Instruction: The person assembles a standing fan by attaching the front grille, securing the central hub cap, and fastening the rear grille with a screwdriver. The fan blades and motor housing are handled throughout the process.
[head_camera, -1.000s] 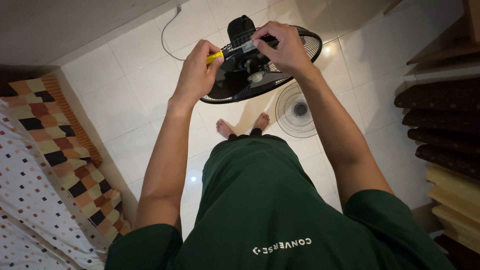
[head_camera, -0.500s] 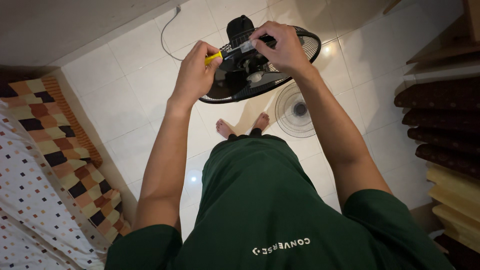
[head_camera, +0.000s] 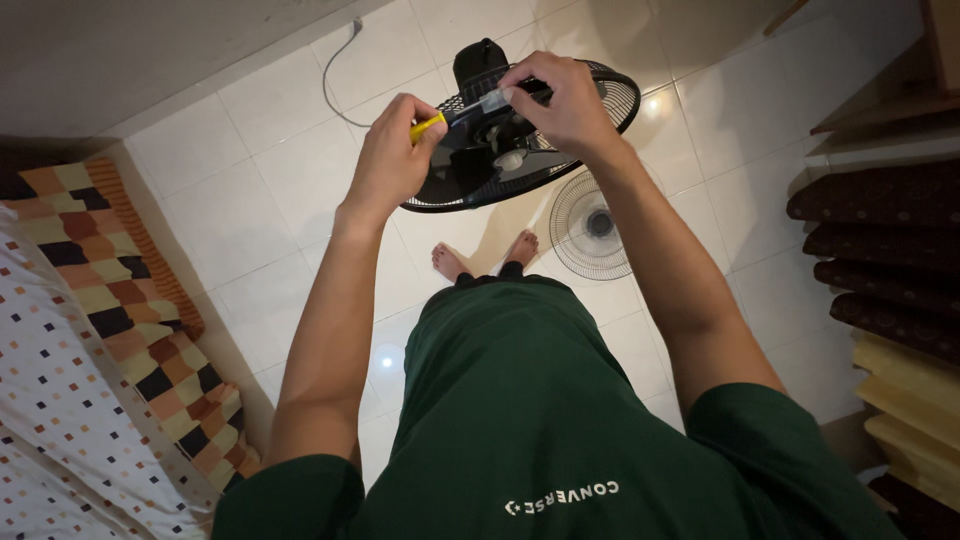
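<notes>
My left hand (head_camera: 393, 155) grips the yellow handle end of a screwdriver (head_camera: 428, 123). My right hand (head_camera: 560, 100) pinches the same tool's clear shaft end, held level between both hands. Just beyond them stands a black fan (head_camera: 520, 150) with its rear grille and motor hub exposed, tilted toward me. The screwdriver's tip is hidden by my right fingers.
A detached round fan guard (head_camera: 590, 225) lies on the white tiled floor (head_camera: 250, 190) by my bare feet (head_camera: 485, 255). A grey cable (head_camera: 335, 60) runs to the wall. A patterned mattress (head_camera: 70, 330) lies left; stacked dark and yellow cushions (head_camera: 890, 290) stand right.
Both hands and the screwdriver have shifted slightly down in view, and the fan sits a little lower too; the grips are the same.
</notes>
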